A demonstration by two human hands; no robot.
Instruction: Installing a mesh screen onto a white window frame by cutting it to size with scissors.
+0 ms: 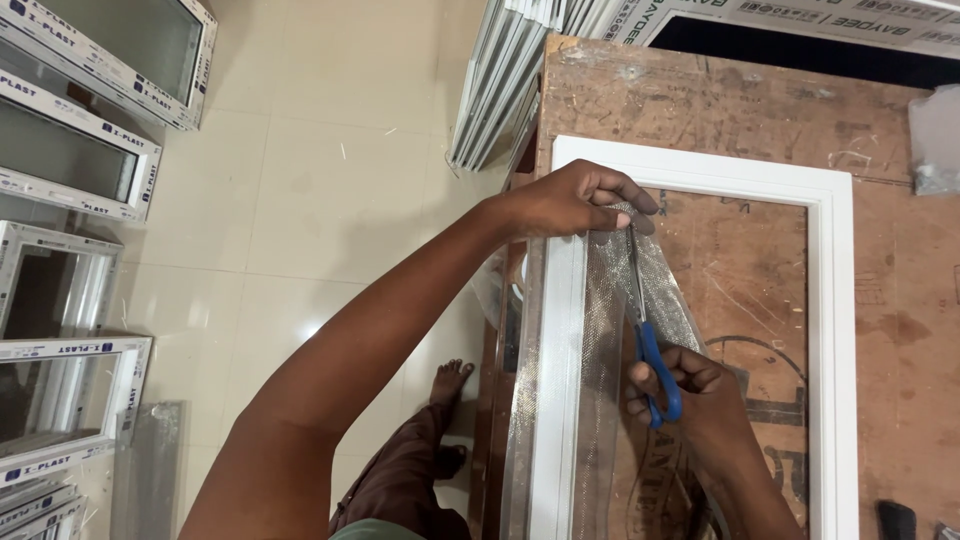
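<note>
The left hand [575, 200] is pinching the upper edge of the grey mesh strip [610, 330] against the white window frame [555, 400] lying on the brown plywood table [720, 100]. At the strip's 5 o'clock, the right hand [690, 390] is gripping blue-handled scissors [645, 330], fingers curled through the loops, blades pointing to 12 o'clock along the mesh.

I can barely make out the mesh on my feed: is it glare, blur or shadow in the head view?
Head view: sharp overall, no motion blur on the left hand or right hand; the mesh is see-through, so it fades against the white frame; a soft glare patch lies on the floor tiles; shadows are faint.
</note>
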